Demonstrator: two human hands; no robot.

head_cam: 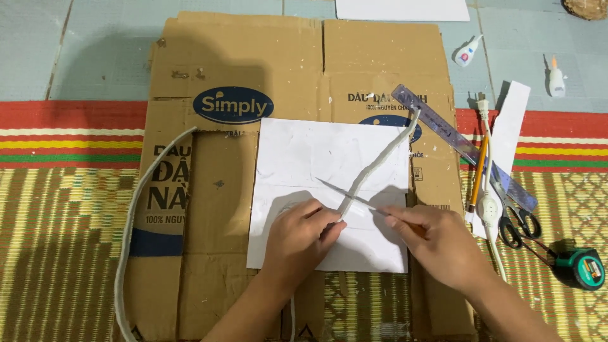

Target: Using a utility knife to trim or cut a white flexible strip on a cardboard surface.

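My left hand (pixel 297 235) pinches a white cord (pixel 379 161) down onto a white sheet of paper (pixel 304 158). The cord runs up and to the right toward a clear ruler (pixel 437 123). My right hand (pixel 437 240) grips a thin knife (pixel 345 195) whose blade points left and crosses the cord just above my left fingers. The paper lies on a flattened brown cardboard box (pixel 215 209).
A second length of white cord (pixel 136 209) curves down the cardboard's left side. On the right lie a pencil (pixel 478 171), black-handled scissors (pixel 516 218), a white power strip (pixel 489 206), a paper strip (pixel 513 120), a green tape measure (pixel 586 267) and two glue bottles (pixel 468 52). A woven mat (pixel 57 240) lies beneath.
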